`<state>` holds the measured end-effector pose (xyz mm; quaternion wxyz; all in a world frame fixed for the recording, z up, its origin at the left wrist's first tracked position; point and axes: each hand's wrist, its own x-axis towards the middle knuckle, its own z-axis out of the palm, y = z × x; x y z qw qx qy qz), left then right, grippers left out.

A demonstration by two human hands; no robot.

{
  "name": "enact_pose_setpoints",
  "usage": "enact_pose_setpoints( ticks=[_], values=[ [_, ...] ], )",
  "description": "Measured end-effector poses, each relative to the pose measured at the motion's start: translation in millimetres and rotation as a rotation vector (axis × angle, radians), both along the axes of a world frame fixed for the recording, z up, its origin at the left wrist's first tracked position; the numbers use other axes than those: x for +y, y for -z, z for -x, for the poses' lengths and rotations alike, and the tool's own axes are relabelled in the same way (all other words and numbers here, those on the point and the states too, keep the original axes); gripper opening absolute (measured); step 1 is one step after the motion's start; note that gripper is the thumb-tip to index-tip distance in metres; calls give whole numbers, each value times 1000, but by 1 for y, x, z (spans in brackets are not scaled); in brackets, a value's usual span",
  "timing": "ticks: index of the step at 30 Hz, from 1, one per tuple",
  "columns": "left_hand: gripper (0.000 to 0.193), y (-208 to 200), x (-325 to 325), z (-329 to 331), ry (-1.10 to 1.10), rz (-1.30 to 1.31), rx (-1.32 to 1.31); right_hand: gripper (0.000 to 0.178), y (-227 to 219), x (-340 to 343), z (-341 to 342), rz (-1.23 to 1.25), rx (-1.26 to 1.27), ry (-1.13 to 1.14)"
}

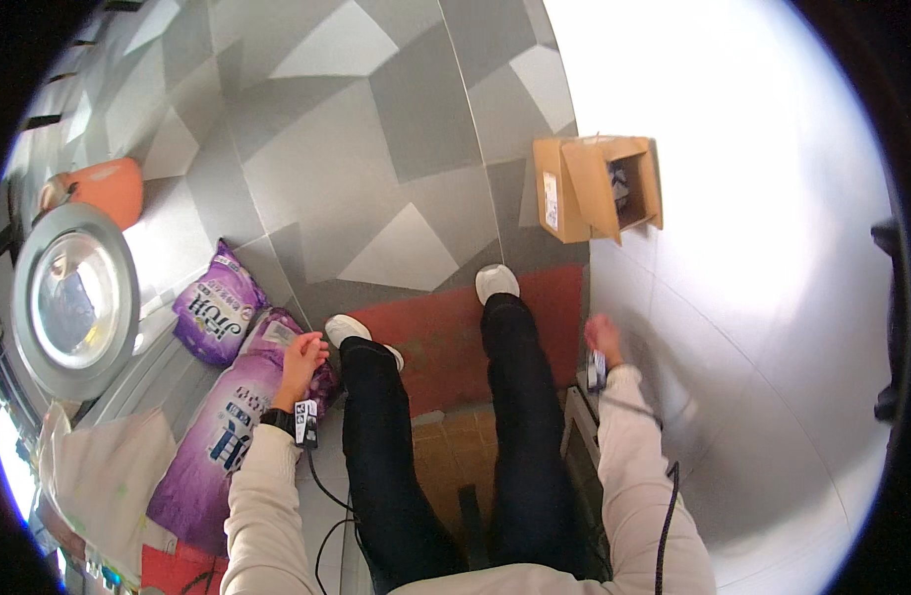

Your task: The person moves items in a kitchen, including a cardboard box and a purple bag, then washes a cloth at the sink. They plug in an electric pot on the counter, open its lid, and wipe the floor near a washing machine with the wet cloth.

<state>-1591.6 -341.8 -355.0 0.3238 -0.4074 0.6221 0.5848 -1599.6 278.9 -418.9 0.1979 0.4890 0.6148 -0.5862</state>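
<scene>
My left hand point(304, 359) hangs over the purple printed bags, its fingers loosely bent and apart, with nothing seen in them. Below it lies a large purple bag point(217, 436), and a smaller purple bag point(215, 307) sits just beyond. My right hand point(602, 337) is beside the white wall on the right; it is smeared, and its fingers cannot be made out. Each wrist carries a small boxy device with a black cable, and the left one also has a black band.
An open cardboard box point(574, 193) stands against the white wall ahead. A round glass door with a grey rim point(76, 297) hangs open at the left, near an orange object point(108, 191). My white shoes rest on a red mat point(435, 342); patterned grey tiles point(356, 198) lie beyond.
</scene>
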Motion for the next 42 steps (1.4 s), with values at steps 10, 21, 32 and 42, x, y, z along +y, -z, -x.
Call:
enact_pose_setpoints(
  ticks=[10,21,32,42],
  values=[
    [16,-210,11,-45,-280,168,146,21,-170,-8,-35,211,-269,-483],
    [10,-254,29,-152,-861,45,-25,32,-254,-94,268,238,-9,-492],
    [23,-259,-168,66,-876,248,310,40,-360,-205,419,306,-173,-470],
    [19,-312,-310,238,-818,109,526,46,-399,-307,578,250,-168,-612]
  ],
)
